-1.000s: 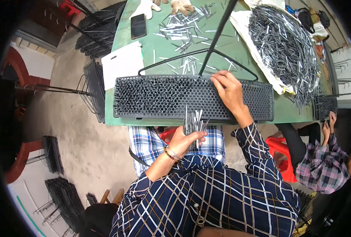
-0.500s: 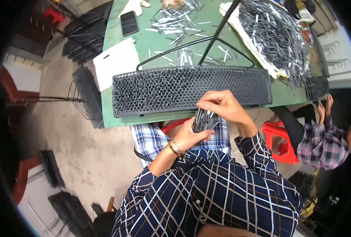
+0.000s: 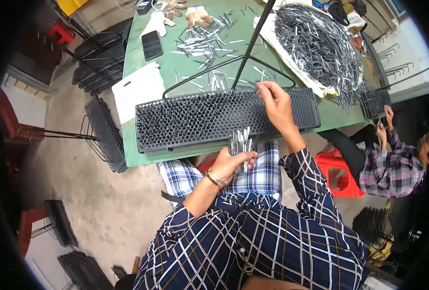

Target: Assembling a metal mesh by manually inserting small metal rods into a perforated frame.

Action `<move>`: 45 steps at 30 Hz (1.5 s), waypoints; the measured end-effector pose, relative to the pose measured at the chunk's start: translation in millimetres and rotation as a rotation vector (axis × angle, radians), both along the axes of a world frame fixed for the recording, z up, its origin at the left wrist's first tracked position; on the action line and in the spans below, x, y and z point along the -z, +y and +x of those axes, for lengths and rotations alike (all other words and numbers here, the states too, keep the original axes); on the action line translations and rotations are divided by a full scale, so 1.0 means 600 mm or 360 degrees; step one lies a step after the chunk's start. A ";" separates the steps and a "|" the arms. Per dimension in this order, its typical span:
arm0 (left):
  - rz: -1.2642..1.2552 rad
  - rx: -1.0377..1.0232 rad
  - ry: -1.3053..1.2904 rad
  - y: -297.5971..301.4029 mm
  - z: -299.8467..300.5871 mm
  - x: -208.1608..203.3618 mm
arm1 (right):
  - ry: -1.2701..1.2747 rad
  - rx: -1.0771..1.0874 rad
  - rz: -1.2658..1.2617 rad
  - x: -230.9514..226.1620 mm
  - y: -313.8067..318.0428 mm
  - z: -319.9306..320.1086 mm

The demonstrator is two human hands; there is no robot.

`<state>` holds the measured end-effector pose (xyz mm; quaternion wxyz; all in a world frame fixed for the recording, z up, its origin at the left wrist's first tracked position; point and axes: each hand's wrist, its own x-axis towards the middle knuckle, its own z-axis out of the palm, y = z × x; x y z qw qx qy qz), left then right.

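My left hand [image 3: 226, 165] is wrapped around a bundle of thin dark and silvery strips [image 3: 241, 141], held upright just off the table's near edge. Above it lies a long black perforated rack [image 3: 209, 116] with rows of round holes and a long wire handle. Dark pieces appear to fill the holes on its left and middle; toward the right, the holes look flatter. Over the rack's right half, my right hand [image 3: 278, 108] is pinched, thumb against fingers. Whatever is between those fingertips is too small to make out.
Loose strips [image 3: 200, 43] lie scattered on the green table [image 3: 132, 154]. A white sack [image 3: 291, 65] heaped with strips is at the right. Left are a phone [image 3: 152, 45], white paper [image 3: 137, 92] and gloves [image 3: 198, 17]. Another person [image 3: 393, 169] sits at right, near a red stool [image 3: 340, 175].
My right hand has lifted from the bundle and moved up and right over the rack. The bundle in my left hand now stands more upright. The whole view has shifted slightly.
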<state>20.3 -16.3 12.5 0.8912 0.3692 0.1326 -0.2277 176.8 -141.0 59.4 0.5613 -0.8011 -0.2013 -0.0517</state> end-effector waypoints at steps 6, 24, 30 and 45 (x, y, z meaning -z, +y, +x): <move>-0.0077 -0.0225 0.0168 -0.014 -0.001 0.016 | -0.0481 -0.0173 -0.0317 0.033 0.021 0.045; -0.0013 -0.0284 0.0221 -0.012 0.001 0.030 | -0.0939 -0.0288 -0.0584 0.045 0.016 0.043; -0.0071 -0.0481 0.0217 -0.012 -0.002 0.027 | 0.0465 -0.0381 -0.0399 0.020 -0.039 -0.042; -0.0134 -0.0519 0.0370 -0.028 0.013 0.018 | -0.0375 -0.0069 -0.0118 0.027 0.010 0.035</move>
